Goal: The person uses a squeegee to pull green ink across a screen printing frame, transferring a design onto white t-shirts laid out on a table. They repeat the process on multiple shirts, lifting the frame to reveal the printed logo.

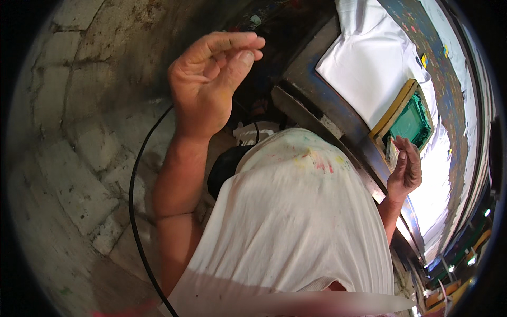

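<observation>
Table: a long print table with a dark, paint-flecked edge [338, 119] was seen running along the person's right, white cloth laid flat upon it.
White cloth: a white garment [369, 68] was spread smooth on the table, and part of it was covered by the frame.
Frame: a wooden-edged printing screen with green mesh [411, 120] was lying on the cloth, just beyond the right hand, its near corner touching or almost touching the fingertips.
Right hand: the right hand [405, 170] was held at the frame's near edge, its fingers [402, 150] straight and loosely together, clenched on nothing; whether the wood was actually pressed cannot be told.
Left hand: the left hand [207, 87] was raised well away from the table, over the stone floor, fingers half curled and released, nothing gripped.
Step judged: the frame was best steadied flat with the right hand, so that the cloth beneath was not dragged or creased.
In the way: a paint-stained white shirt [296, 211] hid much of the table's near edge.
Cable: a thin black cable [134, 174] was looped beside the left forearm.
Floor: a grey stone-paved floor [68, 132] was seen on the left.
</observation>
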The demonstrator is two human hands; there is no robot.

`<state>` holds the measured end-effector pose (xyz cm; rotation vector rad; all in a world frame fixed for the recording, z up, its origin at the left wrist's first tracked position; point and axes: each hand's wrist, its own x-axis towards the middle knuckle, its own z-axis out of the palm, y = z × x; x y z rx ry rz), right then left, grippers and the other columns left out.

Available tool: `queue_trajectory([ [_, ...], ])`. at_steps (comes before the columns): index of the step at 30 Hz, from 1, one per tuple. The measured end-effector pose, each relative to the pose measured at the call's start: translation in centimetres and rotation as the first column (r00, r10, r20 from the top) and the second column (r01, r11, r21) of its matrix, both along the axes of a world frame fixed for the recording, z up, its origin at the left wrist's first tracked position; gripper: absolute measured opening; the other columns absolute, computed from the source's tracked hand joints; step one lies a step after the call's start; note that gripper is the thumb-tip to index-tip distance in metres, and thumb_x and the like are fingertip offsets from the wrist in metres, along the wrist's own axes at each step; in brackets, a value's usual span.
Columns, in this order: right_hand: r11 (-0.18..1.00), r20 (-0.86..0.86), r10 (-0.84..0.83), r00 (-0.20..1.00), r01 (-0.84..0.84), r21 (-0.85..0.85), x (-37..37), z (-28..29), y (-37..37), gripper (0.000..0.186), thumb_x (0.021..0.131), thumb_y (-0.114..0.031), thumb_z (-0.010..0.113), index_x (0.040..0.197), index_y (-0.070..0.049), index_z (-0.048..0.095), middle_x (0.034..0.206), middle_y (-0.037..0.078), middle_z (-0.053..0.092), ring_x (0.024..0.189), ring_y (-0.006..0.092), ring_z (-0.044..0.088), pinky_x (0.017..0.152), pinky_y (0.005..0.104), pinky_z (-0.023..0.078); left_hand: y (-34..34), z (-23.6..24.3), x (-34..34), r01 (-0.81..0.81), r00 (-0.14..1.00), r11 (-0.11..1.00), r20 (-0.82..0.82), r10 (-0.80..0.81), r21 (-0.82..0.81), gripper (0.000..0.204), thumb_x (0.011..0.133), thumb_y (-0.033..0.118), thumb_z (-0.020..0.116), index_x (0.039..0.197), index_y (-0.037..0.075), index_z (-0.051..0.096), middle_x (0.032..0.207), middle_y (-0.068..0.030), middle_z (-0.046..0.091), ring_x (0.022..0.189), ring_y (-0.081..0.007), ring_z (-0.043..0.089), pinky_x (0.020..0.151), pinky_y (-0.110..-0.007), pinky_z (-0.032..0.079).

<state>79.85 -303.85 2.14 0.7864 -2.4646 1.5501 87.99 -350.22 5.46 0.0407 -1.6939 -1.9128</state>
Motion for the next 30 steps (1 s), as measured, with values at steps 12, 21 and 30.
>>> queue_trajectory([
  [12,0.996,-0.397,-0.082,0.914,0.094,0.009,-0.2,8.2,-5.2,0.024,0.112,0.003,0.066,0.134,0.007,0.076,0.119,0.025,0.083,0.108,0.0331,0.078,0.098,0.0440,0.063,9.6,1.6,-9.3,0.358,0.866,0.751,-0.104,-0.489,-0.555,0.027,0.102,0.010,0.084,0.124,-0.006,0.079,0.112,-0.0135,0.084,0.097,-0.0229,0.082,0.090,-0.036,0.063],
  [21,0.904,-0.778,-0.392,0.491,0.048,-0.424,-1.0,18.9,-3.0,0.038,0.119,-0.011,0.052,0.150,0.007,0.066,0.127,0.039,0.078,0.101,0.0442,0.083,0.089,0.0467,0.070,31.8,0.6,-3.0,0.866,0.375,0.465,-0.375,-0.848,-0.185,0.110,0.113,0.050,0.065,0.179,-0.012,0.004,0.183,-0.0399,0.022,0.172,-0.0512,0.027,0.140,-0.053,0.025],
  [30,0.890,-0.828,-0.447,0.338,0.077,-0.449,0.9,25.6,10.1,0.042,0.117,-0.014,0.051,0.128,0.023,0.068,0.113,0.037,0.081,0.090,0.0440,0.085,0.081,0.0433,0.070,40.6,-0.1,-0.8,0.988,0.153,0.152,-0.310,-0.938,0.028,0.113,0.115,0.054,0.063,0.178,-0.013,-0.002,0.182,-0.0325,0.031,0.170,-0.0430,0.033,0.140,-0.049,0.025],
])
